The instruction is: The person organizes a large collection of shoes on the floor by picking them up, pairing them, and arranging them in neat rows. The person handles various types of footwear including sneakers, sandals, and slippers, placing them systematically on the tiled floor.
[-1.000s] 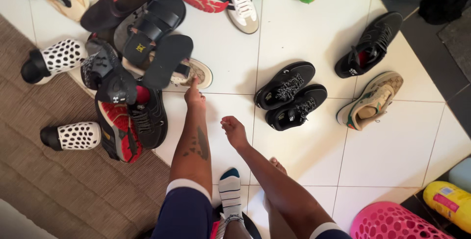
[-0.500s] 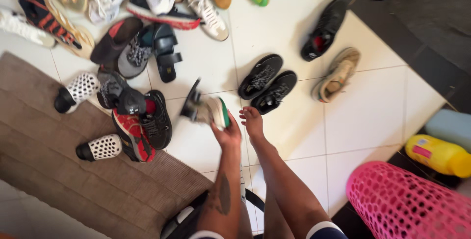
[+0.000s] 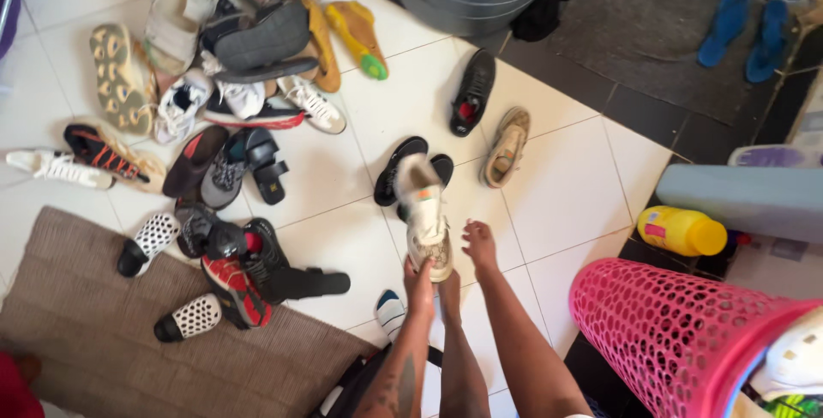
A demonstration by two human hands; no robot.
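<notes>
The left hand (image 3: 420,285) grips the heel of a pale sneaker (image 3: 424,216) and holds it lifted above the white tiled floor (image 3: 566,186), toe pointing away, while the right hand (image 3: 479,242) hangs just beside it, loose and holding nothing. Just beyond the lifted shoe a pair of black sneakers (image 3: 396,169) lies on the tiles, partly hidden by it, with a beige sneaker (image 3: 506,148) near them to the right. Farther left a heap of mixed shoes (image 3: 231,66) spreads over the floor.

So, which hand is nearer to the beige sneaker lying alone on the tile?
The right hand, empty, is nearer the beige sneaker. The left hand, farther left, holds a white sneaker.
</notes>
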